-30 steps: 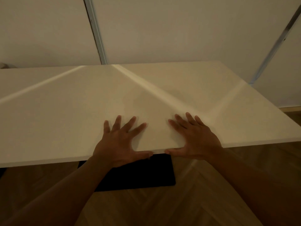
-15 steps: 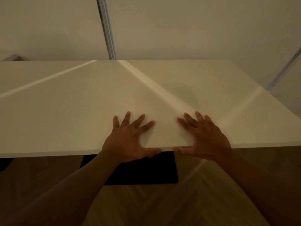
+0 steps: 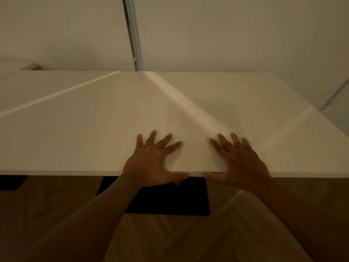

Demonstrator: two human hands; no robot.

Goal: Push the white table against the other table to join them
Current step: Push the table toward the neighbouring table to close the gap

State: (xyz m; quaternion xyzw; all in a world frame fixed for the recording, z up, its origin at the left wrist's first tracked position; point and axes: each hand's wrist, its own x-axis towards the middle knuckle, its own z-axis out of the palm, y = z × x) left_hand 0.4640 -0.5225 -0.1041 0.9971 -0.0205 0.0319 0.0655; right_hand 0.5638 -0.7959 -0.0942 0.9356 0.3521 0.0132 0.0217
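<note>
The white table (image 3: 75,129) fills the middle of the head view, its near edge running level across the frame. My left hand (image 3: 151,161) lies flat on the top at that edge, fingers spread and thumb along the edge face. My right hand (image 3: 239,163) rests the same way a little to the right, thumb tip facing the left thumb. Neither hand holds anything. A pale surface (image 3: 9,68) that may be the other table shows past the far left corner; whether the two touch I cannot tell.
A black flat table base (image 3: 170,201) sits on the wooden herringbone floor (image 3: 188,239) under the near edge, and another dark base (image 3: 11,182) shows at far left. A pale wall with a metal strip (image 3: 134,35) stands just behind the table.
The table's near edge has swung from slanted to level in view and its far left corner has come into sight. Both hands stay flat on the same spot at the edge.
</note>
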